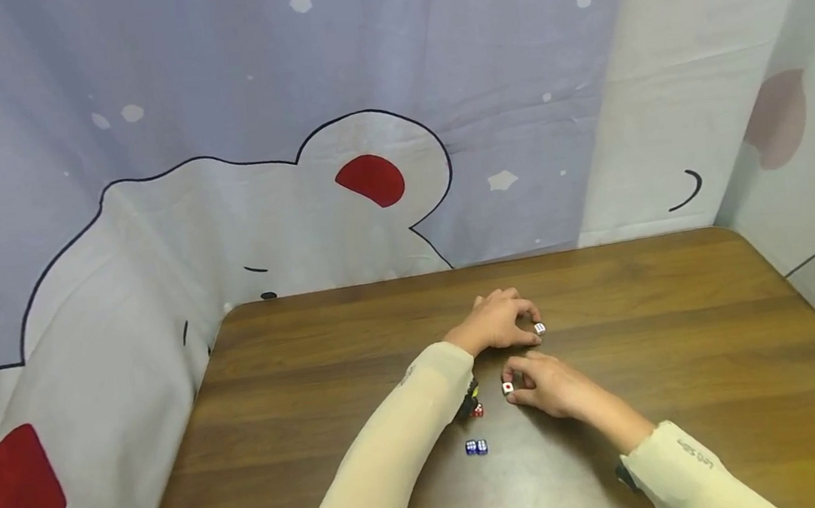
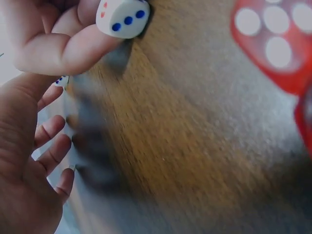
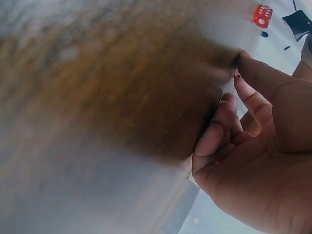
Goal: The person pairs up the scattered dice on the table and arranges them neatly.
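Note:
My left hand (image 1: 498,321) reaches across to the far side, its thumb and index finger pinching a white die (image 1: 540,328). Nearer to me, my right hand (image 1: 549,382) pinches a second white die (image 1: 508,388) that shows a red pip towards the head camera. In the left wrist view this nearer die (image 2: 124,19) shows three blue pips, and the left hand (image 2: 29,146) has its other fingers spread low over the table. The right wrist view shows the right hand (image 3: 253,122) from the palm side, with its die mostly hidden between thumb and index finger.
A red die (image 1: 478,410) lies beside the left sleeve, partly covered by the dark wrist strap. Two blue dice (image 1: 476,447) sit side by side closer to me. The wooden table (image 1: 301,383) ends at a patterned curtain (image 1: 512,108) at the back.

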`<control>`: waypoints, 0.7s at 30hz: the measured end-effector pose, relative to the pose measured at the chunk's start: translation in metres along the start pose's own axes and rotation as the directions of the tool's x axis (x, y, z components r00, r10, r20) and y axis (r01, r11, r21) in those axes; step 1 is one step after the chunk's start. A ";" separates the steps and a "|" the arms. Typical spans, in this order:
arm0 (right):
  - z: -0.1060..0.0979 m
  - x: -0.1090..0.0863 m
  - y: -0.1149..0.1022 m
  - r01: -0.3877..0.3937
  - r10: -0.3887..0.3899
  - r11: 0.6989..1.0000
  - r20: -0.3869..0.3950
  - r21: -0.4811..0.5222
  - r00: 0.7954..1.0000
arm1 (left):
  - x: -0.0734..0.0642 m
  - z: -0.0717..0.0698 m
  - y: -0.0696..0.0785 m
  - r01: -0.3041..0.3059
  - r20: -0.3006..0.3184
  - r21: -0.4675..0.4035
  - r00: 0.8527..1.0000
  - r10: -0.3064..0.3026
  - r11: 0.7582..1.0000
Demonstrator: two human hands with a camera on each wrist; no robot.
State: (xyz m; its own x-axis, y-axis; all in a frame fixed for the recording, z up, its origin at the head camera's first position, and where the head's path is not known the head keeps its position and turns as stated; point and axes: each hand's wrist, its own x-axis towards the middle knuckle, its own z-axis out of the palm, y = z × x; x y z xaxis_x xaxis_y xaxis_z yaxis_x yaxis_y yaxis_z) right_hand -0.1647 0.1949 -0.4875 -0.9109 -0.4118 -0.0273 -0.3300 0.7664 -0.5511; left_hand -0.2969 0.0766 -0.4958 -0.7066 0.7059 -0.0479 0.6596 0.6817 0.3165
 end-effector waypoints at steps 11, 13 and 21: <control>0.003 0.006 -0.001 0.031 -0.032 0.999 0.021 0.014 0.999 | -0.005 0.000 -0.007 0.021 -0.013 0.018 1.000 -0.020 1.000; 0.002 0.008 0.000 0.029 -0.030 0.999 0.025 0.016 0.999 | -0.009 -0.001 -0.013 0.033 -0.019 0.032 0.999 -0.032 0.999; -0.002 0.014 0.005 0.002 -0.003 1.000 0.047 0.019 0.999 | -0.031 -0.009 -0.043 0.089 -0.024 0.017 0.996 -0.088 0.996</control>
State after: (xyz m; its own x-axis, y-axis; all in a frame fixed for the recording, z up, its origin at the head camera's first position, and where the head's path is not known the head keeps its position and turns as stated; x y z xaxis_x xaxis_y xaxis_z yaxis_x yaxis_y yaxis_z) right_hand -0.1792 0.1940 -0.4885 -0.8974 -0.4364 -0.0649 -0.3266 0.7561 -0.5671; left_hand -0.3058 0.0233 -0.4994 -0.7681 0.6381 -0.0532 0.5984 0.7449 0.2951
